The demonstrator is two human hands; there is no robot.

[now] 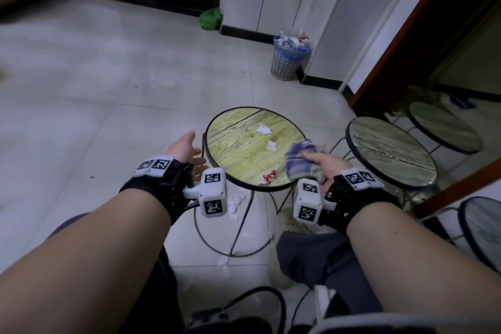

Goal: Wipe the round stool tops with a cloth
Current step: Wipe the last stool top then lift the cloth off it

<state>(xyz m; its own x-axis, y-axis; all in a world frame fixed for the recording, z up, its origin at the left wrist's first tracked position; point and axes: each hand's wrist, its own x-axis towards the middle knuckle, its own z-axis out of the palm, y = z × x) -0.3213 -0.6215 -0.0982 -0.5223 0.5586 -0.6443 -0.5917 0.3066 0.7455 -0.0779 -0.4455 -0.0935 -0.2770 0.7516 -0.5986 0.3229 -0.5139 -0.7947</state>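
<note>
A round stool with a yellow-green wood-grain top stands right in front of me on thin metal legs. Two white paper scraps and some red bits lie on it. My right hand grips a crumpled blue checked cloth over the stool's right edge. My left hand hovers with straight fingers just left of the stool rim, holding nothing. A second round stool with a greyer top stands to the right, and a third stool behind it.
A full mesh waste basket stands by the white cabinets at the back. A green bag lies near the dark door. White paper scraps litter the tiled floor under the stool. Another round rim shows at the right edge.
</note>
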